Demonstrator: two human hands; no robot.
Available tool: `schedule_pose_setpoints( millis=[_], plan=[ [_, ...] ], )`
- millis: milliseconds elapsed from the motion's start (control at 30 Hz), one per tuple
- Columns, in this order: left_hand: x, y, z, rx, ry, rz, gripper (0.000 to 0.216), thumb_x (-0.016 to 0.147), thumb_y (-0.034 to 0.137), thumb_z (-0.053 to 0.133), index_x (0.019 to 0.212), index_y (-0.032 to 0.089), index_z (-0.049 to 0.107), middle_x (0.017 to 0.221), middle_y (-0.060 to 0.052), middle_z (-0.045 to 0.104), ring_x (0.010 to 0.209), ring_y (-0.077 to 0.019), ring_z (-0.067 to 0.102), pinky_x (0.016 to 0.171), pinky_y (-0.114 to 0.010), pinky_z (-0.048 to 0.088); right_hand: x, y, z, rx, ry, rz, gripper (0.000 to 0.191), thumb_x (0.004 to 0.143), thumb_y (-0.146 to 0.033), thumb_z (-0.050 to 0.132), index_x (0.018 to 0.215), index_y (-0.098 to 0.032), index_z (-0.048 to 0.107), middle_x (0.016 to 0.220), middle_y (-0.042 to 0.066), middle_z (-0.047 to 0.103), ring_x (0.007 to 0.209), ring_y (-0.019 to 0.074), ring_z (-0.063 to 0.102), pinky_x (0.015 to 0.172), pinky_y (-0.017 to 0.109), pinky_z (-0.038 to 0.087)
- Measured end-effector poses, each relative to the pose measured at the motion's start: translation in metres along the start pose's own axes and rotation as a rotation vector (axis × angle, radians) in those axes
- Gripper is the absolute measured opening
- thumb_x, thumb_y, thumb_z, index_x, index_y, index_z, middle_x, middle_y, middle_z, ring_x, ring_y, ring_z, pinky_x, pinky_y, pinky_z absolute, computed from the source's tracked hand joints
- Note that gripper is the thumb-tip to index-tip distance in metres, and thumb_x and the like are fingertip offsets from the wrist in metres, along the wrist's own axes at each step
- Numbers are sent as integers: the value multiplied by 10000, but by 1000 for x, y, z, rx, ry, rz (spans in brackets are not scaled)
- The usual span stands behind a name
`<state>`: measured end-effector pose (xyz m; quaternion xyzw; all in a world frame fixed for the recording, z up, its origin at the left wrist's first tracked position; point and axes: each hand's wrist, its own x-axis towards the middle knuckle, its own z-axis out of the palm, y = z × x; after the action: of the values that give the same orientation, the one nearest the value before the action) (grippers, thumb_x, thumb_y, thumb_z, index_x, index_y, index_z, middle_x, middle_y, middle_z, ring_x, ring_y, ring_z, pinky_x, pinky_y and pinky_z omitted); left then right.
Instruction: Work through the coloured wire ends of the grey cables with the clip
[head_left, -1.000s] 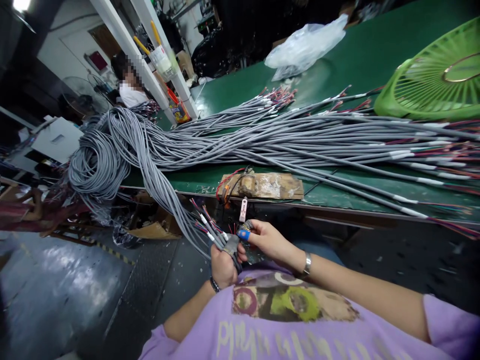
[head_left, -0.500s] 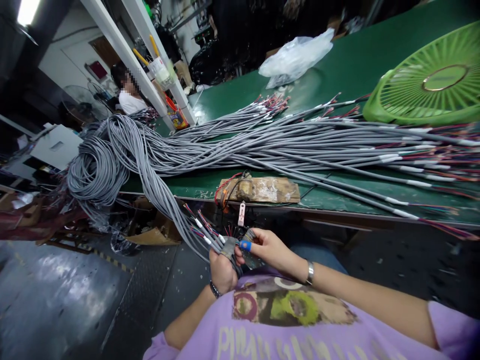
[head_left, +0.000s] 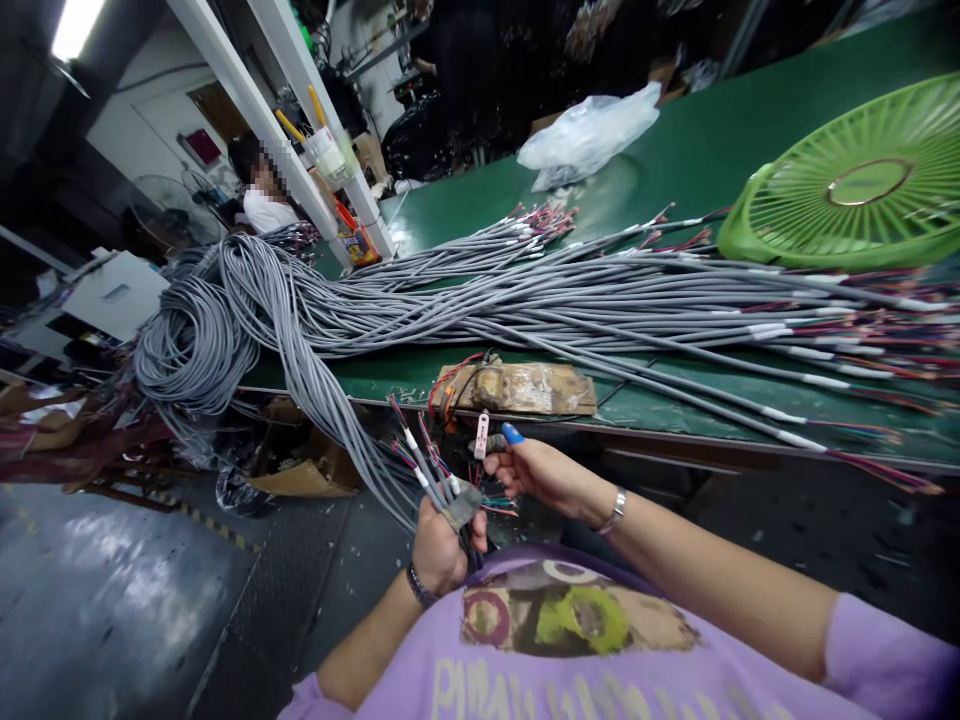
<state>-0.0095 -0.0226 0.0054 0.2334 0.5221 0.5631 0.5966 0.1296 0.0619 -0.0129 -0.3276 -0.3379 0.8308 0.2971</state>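
My left hand (head_left: pixel 441 548) is closed round a bundle of grey cables (head_left: pixel 430 478) below the table's front edge. White sleeves and thin coloured wires stick up from the bundle, and more coloured wire ends (head_left: pixel 499 503) point right, toward my other hand. A grey wrap covers a finger of my left hand. My right hand (head_left: pixel 536 478) is just right of the bundle, its thumb, wrapped in blue tape, lifted away from the other fingers; I see nothing held in it. Its grey-wrapped index finger is beside a small pale pink hanging piece (head_left: pixel 481 437).
Many grey cables (head_left: pixel 420 320) lie along the green table (head_left: pixel 690 170), coiled at the left. A wooden block (head_left: pixel 540 388) with wires sits at the front edge. A green fan (head_left: pixel 847 180), a clear plastic bag (head_left: pixel 592 135) and white posts (head_left: pixel 300 110) stand around. Another person (head_left: pixel 266 205) is behind.
My right hand has moved up and right, away from the bundle, and its thumb has lifted. Coloured wire ends now show between my hands. My left hand keeps its hold.
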Motion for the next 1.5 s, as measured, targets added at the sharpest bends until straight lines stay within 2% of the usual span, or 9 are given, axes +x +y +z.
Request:
schedule_pose_setpoints(
  millis=[100,267,467,533,667,800,1000,1267,1500],
  plan=[
    [4,5,3,-22,-76,-54,375,549,429,761,656,162,519,371,35,501,267,-62,379,305,-178,263,8,-7,8,-23,-43,-86,435,708,-581,638,761,-150,605,681,14,581,483,64,415,448,199,368],
    [12,8,6,-81,-125,-118,396,552,444,756,667,175,489,366,42,489,264,-57,374,317,-176,247,14,1,8,-296,207,-379,457,750,-612,562,674,-162,574,539,-23,511,457,75,379,449,216,304],
    [20,3,6,-111,-130,-149,390,542,435,752,651,174,483,361,40,485,265,-56,371,321,-179,236,17,5,6,-304,280,-466,469,721,-642,573,688,-174,565,578,-13,539,512,99,431,508,236,357],
    [20,3,6,-120,-132,-156,386,538,428,751,650,175,482,358,42,483,263,-57,371,320,-178,233,17,4,9,-183,234,-415,466,714,-639,588,698,-174,567,589,-10,538,522,100,433,517,236,373],
    [20,2,5,-98,-153,-171,362,573,421,735,670,178,485,362,53,476,264,-58,367,320,-177,229,19,4,16,167,41,-183,421,739,-582,612,780,-163,608,687,31,600,586,120,509,564,251,442],
    [20,-1,4,-91,-148,-177,362,577,419,734,699,182,489,372,53,483,270,-62,368,318,-178,233,23,5,19,348,42,-99,301,757,-461,661,833,-170,650,726,34,626,614,121,543,588,244,465],
    [22,-4,3,-74,-136,-164,375,551,409,754,663,177,481,367,46,485,269,-59,364,310,-174,238,26,5,20,390,88,-120,265,751,-429,682,782,-167,659,720,27,632,622,117,538,581,230,449],
    [13,-7,2,-53,-90,-88,330,596,396,734,678,173,505,392,43,512,279,-64,394,310,-169,271,19,5,15,418,-40,-33,396,832,-542,517,839,-172,658,741,39,639,605,114,549,591,235,455],
    [1,-7,9,-22,18,4,325,604,406,739,646,157,535,422,38,531,303,-59,419,321,-165,301,13,6,15,354,13,-143,241,775,-400,656,811,-162,659,730,34,638,623,115,547,595,234,468]
  ],
)
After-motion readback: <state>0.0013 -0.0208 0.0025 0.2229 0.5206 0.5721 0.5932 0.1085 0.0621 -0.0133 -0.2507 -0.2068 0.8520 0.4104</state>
